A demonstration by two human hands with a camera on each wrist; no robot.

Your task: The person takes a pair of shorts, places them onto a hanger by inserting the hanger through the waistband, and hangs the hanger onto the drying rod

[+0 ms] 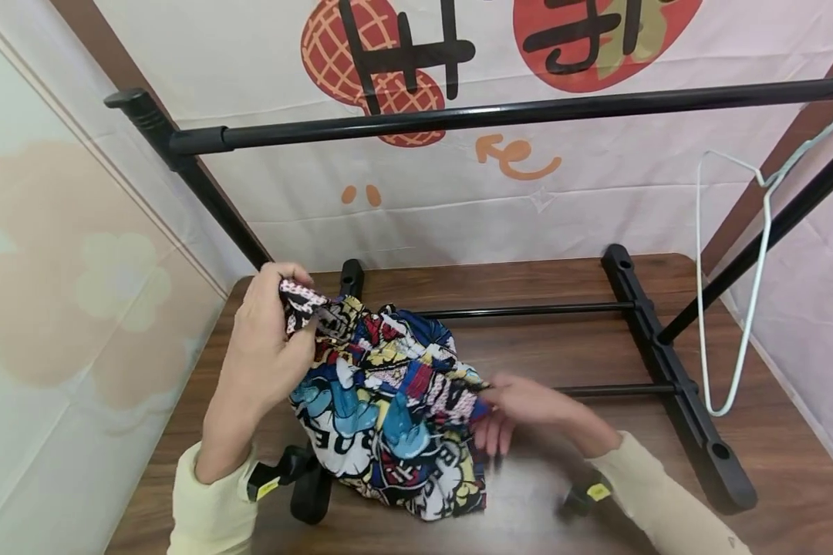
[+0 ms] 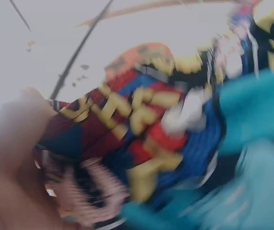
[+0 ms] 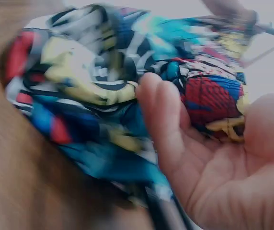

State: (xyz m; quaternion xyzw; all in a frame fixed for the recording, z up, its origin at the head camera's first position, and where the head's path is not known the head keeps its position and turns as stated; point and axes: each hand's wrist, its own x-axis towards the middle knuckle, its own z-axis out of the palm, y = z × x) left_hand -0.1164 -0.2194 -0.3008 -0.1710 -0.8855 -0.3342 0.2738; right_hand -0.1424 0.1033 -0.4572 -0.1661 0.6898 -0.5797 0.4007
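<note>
A cartoon-print garment point(image 1: 396, 432) in blue, red, yellow and black hangs bunched between both hands, over the left part of the rack's base. Its gathered band, which looks elastic, runs slantwise from one hand to the other. My left hand point(image 1: 264, 351) pinches the upper left end of the band, thumb in front. At the band's right end my right hand point(image 1: 521, 408) grips the cloth with thumb and fingers; it is a little blurred in the head view. The right wrist view shows the fingers point(image 3: 163, 112) curled at the band. In the left wrist view the cloth point(image 2: 146, 129) is blurred.
A black clothes rack stands around the work: its top bar point(image 1: 423, 119) crosses in front, and its right foot point(image 1: 666, 370) and lower bars point(image 1: 527, 311) sit on the wooden surface point(image 1: 527, 493). A white hanger point(image 1: 757, 285) hangs at the bar's right end. Printed cloth walls point(image 1: 62, 293) enclose the sides.
</note>
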